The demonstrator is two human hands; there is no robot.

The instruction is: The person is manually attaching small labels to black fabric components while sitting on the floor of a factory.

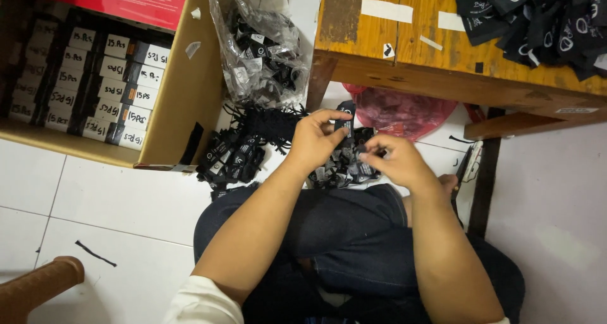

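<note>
My left hand [316, 137] pinches a small black tag [344, 118] with a white mark, holding it upright between thumb and fingers. My right hand [395, 159] is closed on more black tags and a black string just right of it. Both hands hover over a pile of black tags [344, 166] on the white floor, in front of my crossed legs in dark jeans. A second heap of black tags with strings [237, 150] lies to the left of that pile.
A cardboard box [183, 109] at the left holds rows of black bundles with white labels. A clear plastic bag [262, 52] of tags stands behind the heaps. A wooden table [404, 58] at upper right carries more black tags [544, 20]. A pink bag [404, 112] lies beneath it.
</note>
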